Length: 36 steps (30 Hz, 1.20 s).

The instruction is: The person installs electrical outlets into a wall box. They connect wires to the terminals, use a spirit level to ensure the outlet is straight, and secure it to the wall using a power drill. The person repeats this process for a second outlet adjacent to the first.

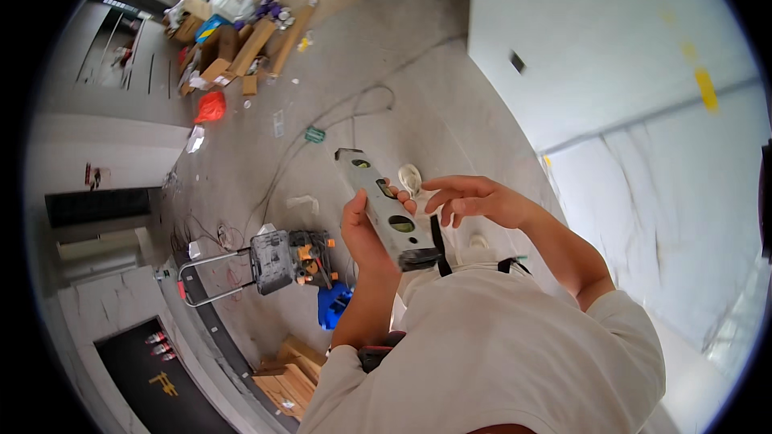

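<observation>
Your left hand (368, 245) was closed around a grey spirit level (381, 207), its thumb lying along the near side and its fingertips showing past the far one. The level was held up in front of your body, above the floor (450, 133), tilted so that its far end pointed up and to the left while its dark-capped near end sat close to your waist. Three greenish vials showed along its face. Your right hand (482, 199) was partly open with the fingers loosely bent, just beside the level and near the left fingertips; you had nothing visible in it, and whether a fingertip touched anything could not be told. Beyond the level one pale shoe (410, 178) stood on the floor

To your left, toward the floor's left edge, stood a dark case (272, 264) with a metal handle (211, 257), orange-marked tools (309, 264) beside it and a blue item (331, 305) just below. Flat cardboard (293, 378) lay nearer you along that edge. At the floor's far left corner was a heap of cardboard boxes (229, 52), with a red bag (211, 106) near it. A dark cable (402, 67) curved across the floor, and a marbled white panel (643, 193) bounded its right edge
</observation>
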Each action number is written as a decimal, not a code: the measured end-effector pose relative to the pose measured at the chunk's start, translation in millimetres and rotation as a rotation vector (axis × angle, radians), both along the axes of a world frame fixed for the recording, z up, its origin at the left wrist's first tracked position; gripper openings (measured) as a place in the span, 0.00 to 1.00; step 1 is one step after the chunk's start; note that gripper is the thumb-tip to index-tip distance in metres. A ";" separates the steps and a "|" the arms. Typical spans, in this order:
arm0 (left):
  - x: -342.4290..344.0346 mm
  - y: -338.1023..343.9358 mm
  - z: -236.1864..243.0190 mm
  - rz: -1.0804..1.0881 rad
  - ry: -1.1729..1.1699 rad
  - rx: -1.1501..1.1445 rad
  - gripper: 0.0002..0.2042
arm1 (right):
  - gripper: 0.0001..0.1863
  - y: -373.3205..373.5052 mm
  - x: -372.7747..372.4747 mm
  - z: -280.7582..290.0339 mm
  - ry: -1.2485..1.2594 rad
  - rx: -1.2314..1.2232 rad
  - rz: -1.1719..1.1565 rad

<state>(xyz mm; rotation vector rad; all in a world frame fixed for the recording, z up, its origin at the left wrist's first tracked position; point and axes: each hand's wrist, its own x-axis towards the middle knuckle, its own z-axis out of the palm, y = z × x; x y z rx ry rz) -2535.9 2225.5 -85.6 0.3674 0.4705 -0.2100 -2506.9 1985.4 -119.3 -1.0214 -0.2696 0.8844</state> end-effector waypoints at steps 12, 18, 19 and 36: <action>482.5 74.8 25.8 -0.218 -0.246 -0.371 0.37 | 0.28 40.5 351.6 -124.2 0.180 -0.781 -0.229; 705.0 38.9 28.8 -0.440 -0.392 -0.086 0.36 | 0.26 24.0 550.5 -144.4 0.256 -0.649 -0.427; 740.9 30.8 28.1 -0.448 -0.413 0.025 0.36 | 0.26 22.8 588.2 -153.3 0.225 -0.655 -0.422; 1357.6 -226.5 86.5 -0.397 -0.732 0.388 0.44 | 0.32 -65.0 1245.0 -19.7 -0.480 -0.344 0.289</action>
